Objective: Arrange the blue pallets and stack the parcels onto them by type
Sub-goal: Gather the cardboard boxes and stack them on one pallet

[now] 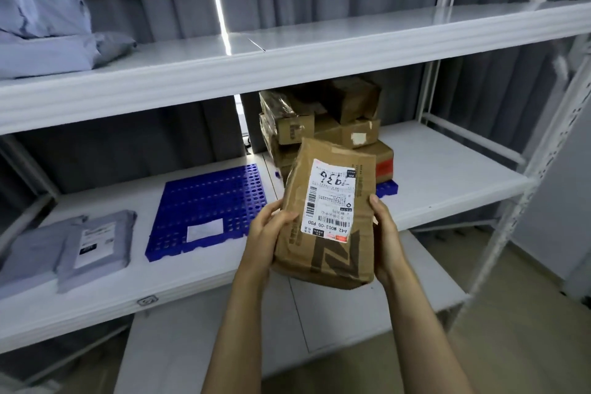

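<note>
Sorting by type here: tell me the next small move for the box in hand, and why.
Probably lift the cardboard box, held in the left hand and right hand, forward onto the stack of boxes on the far pallet: that pile is the same brown cardboard, while the grey bags lie at the left.

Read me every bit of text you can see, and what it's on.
"642 M003-00 PDD": printed on the white label of the cardboard box, upside down.
"1936": handwritten on the same label, upside down; first digit uncertain.
The label's fine print: too small.
Big dark letters on the box: unclear.
The label on the grey bag: too small.
The sticker on the blue pallet: blurred.
The print on the stacked boxes: blurred.
</note>
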The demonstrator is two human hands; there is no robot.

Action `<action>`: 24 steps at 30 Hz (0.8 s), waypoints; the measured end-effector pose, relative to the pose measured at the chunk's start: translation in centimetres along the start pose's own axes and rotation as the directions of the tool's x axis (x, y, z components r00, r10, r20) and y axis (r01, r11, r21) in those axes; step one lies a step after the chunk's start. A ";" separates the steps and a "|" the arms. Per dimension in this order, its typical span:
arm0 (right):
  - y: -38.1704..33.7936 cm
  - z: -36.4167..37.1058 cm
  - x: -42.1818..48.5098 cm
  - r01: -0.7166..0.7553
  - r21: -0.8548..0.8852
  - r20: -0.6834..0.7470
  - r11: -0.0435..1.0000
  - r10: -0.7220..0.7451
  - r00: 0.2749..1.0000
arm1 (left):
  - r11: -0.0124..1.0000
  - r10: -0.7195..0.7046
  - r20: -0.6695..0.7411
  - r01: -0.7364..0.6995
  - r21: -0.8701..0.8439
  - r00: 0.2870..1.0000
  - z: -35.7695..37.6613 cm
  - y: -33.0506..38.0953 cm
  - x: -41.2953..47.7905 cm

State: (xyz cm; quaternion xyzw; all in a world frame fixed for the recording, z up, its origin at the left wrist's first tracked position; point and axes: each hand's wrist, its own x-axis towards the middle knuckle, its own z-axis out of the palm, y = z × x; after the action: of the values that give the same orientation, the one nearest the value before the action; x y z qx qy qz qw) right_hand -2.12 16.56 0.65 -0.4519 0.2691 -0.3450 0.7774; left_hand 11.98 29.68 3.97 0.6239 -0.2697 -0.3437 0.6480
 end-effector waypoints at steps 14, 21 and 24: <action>-3.4 -3.7 1.8 -0.013 -0.059 0.033 0.998 0.014 0.999 | 0.993 -0.040 -0.112 0.028 -0.112 0.993 5.3 0.2 2.7; -6.5 -5.5 2.6 -0.019 -0.130 0.183 0.991 0.042 0.982 | 0.991 -0.031 -0.166 0.009 -0.137 0.986 8.5 0.7 4.1; -7.6 -6.1 3.2 -0.015 -0.181 0.213 0.983 0.054 0.976 | 0.988 -0.029 -0.181 0.000 -0.154 0.983 9.5 1.2 4.6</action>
State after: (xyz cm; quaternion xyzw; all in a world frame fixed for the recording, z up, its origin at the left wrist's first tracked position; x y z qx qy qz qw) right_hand -6.83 8.21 4.31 -0.5497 0.2203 -0.2545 0.7646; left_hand 7.56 20.12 5.50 0.6032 -0.1772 -0.3093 0.7135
